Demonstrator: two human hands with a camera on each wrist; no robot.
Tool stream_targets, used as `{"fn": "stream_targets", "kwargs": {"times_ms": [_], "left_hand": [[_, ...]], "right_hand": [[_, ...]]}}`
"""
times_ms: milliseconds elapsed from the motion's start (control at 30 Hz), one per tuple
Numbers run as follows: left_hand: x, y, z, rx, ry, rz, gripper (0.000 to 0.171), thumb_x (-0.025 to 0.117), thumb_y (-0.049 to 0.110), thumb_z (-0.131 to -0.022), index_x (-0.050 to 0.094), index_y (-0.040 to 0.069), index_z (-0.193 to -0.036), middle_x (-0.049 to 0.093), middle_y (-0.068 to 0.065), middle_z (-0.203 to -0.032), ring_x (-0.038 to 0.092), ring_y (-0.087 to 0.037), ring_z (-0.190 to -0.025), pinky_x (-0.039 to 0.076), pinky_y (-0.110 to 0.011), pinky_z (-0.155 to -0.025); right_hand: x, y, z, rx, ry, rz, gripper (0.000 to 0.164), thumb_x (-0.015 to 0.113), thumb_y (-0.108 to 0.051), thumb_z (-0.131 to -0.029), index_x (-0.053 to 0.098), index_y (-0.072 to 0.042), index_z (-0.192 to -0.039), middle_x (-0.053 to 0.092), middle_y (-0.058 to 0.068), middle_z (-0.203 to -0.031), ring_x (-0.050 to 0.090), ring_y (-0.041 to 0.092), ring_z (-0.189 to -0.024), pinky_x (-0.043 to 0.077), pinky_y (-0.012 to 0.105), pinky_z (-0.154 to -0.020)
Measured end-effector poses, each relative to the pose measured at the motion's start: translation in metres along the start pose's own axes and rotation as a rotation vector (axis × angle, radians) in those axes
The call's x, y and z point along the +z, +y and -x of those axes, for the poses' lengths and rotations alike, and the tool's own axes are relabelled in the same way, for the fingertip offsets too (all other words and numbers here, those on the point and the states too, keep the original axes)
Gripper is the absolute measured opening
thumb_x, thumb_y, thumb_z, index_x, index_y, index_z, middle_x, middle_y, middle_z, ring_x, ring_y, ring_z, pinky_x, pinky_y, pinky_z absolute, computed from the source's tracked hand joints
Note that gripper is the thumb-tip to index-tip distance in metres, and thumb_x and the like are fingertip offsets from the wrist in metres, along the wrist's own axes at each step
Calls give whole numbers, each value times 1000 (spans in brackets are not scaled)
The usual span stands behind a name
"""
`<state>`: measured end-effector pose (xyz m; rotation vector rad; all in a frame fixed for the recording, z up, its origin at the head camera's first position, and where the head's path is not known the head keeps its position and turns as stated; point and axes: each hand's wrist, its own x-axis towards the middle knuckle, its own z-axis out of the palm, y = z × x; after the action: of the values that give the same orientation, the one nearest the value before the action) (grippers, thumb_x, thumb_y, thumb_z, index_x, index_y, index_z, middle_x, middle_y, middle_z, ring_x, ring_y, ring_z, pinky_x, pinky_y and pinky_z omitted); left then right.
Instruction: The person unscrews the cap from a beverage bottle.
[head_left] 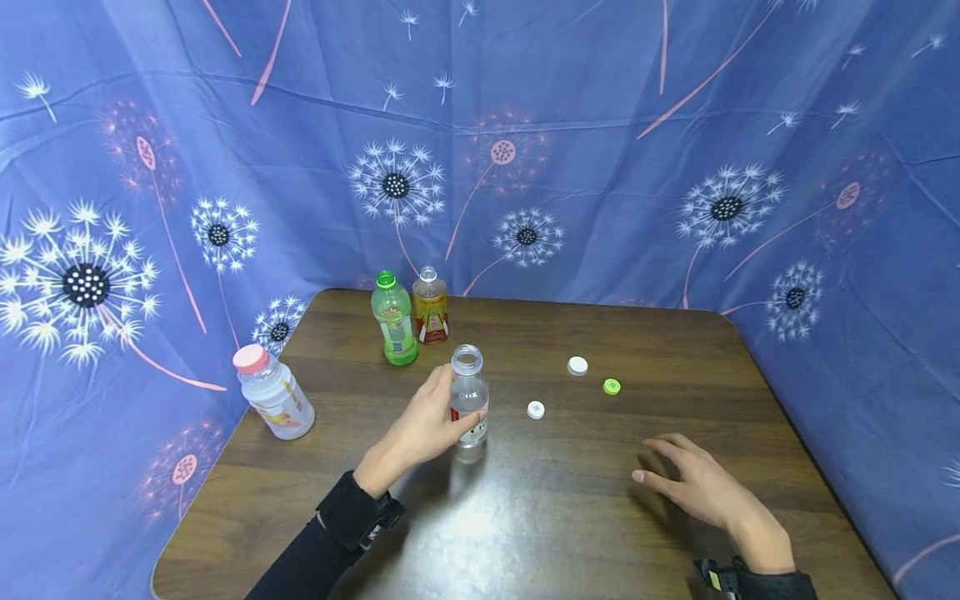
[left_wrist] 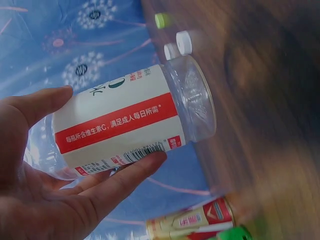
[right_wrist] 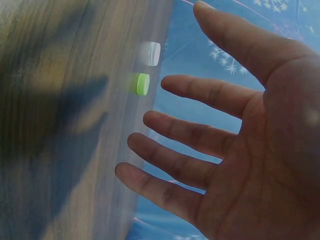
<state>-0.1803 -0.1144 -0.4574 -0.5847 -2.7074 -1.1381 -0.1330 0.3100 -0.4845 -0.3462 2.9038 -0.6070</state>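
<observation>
My left hand grips a clear plastic bottle near the middle of the table, thumb on one side and fingers on the other. Its mouth is uncapped, and the white label with a red band faces the left wrist camera. Over the right part of the table, my right hand is empty with its fingers spread. Between the hands lie a small white cap, a larger white cap and a green cap. The green cap is nearest the right fingertips.
Behind the left hand stand an uncapped green bottle and an uncapped bottle with a yellow and red label. A jar with a pink lid is at the left edge of the wooden table. A blue dandelion-print cloth hangs around it.
</observation>
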Motion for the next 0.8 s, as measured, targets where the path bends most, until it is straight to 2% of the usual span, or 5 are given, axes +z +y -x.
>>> {"fn": "stream_targets", "kwargs": {"times_ms": [200,400,633,800], "left_hand": [[20,11,8,50,-27,10,71,85,28,-89,48,5,-145,60,-12,-128,65,-26,-115,58,-44,-96],[36,20,17,87,-85,35,70,84,29,-90,47,8,-146,59,-8,-129,65,-21,-115,59,-40,-96],[47,29,23,112,-122,32,71,83,33,-91,45,13,-148,59,-4,-131,65,-16,-113,59,-34,-94],[50,31,25,113,-129,14,72,84,33,-91,45,15,-149,60,-4,-131,66,-16,-111,59,-33,-93]], "right_hand": [[-3,-6,-7,-10,-13,-2,70,70,-57,-96,62,-4,-142,58,24,-142,56,51,-130,50,68,-96],[-3,-13,-14,-19,-33,1,74,68,-59,-96,60,-4,-144,55,26,-146,54,53,-132,49,69,-97],[-4,-23,-27,-60,-20,-7,69,69,-54,-98,60,-3,-143,55,26,-146,55,51,-133,49,68,-100],[-8,-31,-38,-125,7,10,65,69,-50,-99,61,-3,-143,58,22,-142,59,47,-129,51,65,-100]]}}
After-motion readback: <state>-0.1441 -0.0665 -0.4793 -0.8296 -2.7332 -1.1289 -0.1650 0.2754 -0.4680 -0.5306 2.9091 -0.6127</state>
